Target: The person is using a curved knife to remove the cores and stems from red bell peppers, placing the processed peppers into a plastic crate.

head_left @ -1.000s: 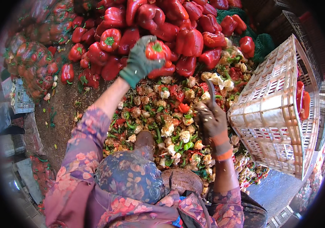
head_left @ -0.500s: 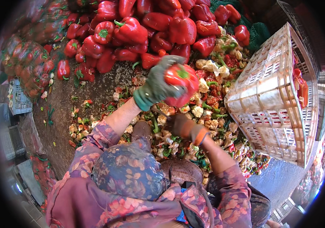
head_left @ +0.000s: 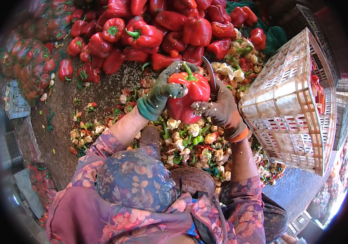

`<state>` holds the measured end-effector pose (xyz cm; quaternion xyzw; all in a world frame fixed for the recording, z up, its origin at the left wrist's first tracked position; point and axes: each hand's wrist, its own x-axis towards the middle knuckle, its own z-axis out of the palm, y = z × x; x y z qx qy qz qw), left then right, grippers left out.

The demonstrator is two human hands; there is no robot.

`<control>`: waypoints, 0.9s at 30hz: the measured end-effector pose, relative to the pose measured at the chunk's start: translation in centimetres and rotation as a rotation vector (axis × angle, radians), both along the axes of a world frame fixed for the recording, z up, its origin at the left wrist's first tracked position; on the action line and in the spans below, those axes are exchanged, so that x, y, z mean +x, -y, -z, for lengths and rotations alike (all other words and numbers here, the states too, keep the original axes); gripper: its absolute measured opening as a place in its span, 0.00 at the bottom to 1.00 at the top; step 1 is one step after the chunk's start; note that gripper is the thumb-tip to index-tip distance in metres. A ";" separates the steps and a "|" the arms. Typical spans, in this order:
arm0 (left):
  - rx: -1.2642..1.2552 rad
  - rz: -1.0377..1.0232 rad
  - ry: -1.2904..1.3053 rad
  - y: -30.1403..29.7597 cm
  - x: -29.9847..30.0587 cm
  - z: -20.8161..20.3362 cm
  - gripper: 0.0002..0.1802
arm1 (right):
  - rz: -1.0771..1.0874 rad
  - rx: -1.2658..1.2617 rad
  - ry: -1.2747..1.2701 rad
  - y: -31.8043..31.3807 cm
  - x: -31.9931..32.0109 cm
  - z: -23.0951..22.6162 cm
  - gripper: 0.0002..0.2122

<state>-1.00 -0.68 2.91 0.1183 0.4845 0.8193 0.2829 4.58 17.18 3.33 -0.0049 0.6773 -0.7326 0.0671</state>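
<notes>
A whole red bell pepper with its green stem pointing up and away is gripped in my gloved left hand, the fingers around its left side and the thumb across its front. Against the pepper's right side is my gloved right hand, closed on a curved knife. The blade rises beside the pepper; the handle is hidden in the fist. My right thumb presses the pepper's lower front. Bits of pale seed cling to both gloves.
A heap of red bell peppers lies ahead. Cut-out pepper cores litter the ground below my hands. At right a white plastic crate stands tilted, red pieces inside. Netted peppers sit at left; a brown shoe is below.
My right hand has come up from below the pepper to its right side, bringing the knife. In my left hand the pepper has turned, so its stem now points up and away.
</notes>
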 end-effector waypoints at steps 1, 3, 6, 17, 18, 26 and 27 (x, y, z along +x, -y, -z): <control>0.003 0.030 0.024 0.1 0.0 -0.2 0.30 | -0.017 -0.071 0.007 0.3 -0.1 -0.1 0.35; 0.012 0.090 0.069 0.4 -0.3 -0.4 0.29 | -0.100 -0.089 0.151 -0.1 0.0 -0.7 0.35; 0.179 0.122 0.289 0.8 -0.2 0.3 0.35 | 0.021 -0.515 0.223 0.8 1.0 -0.1 0.27; -0.009 -0.098 0.159 -1.8 -0.6 2.2 0.21 | 0.243 0.350 -0.052 -0.5 2.2 -3.1 0.23; 0.191 -0.089 0.332 -1.5 -1.3 3.6 0.19 | 0.337 0.095 0.023 -0.3 2.8 -4.5 0.25; 0.228 0.042 0.345 -0.3 -2.0 3.3 0.18 | 1.209 1.245 -0.605 -8.8 4.7 -17.0 0.19; 0.205 0.024 0.293 -0.3 -1.5 2.6 0.18 | 1.160 1.292 -0.636 -9.1 4.4 -17.3 0.20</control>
